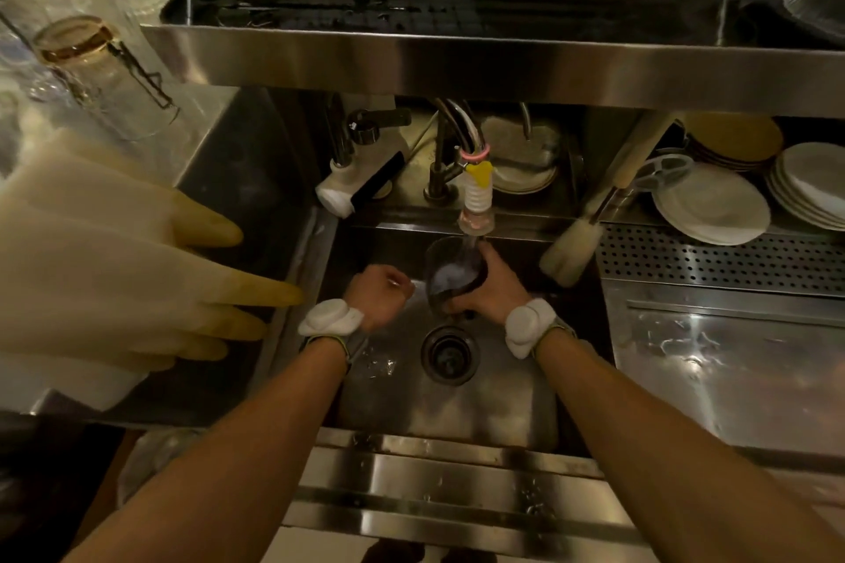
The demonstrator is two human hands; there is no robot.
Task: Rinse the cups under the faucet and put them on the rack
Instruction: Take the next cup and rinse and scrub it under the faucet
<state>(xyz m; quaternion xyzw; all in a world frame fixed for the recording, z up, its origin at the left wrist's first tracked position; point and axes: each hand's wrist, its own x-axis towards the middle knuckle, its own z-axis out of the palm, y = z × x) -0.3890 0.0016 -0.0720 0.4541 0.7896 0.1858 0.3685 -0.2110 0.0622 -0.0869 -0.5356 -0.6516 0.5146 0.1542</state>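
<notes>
While water runs from the faucet (476, 201) into it, my right grip (491, 288) grasps 1 glass cup (452, 272) over the sink (457, 402); my left grip (379, 295) is clenched, empty, just beside.

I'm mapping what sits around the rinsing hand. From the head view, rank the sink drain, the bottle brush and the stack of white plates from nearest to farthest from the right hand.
From the right hand, holding the cup:
1. Sink drain, just below-left in the basin.
2. Bottle brush, leaning at the basin's right edge; nearly as close, so this order is tentative.
3. White plates, far right on the counter.
</notes>
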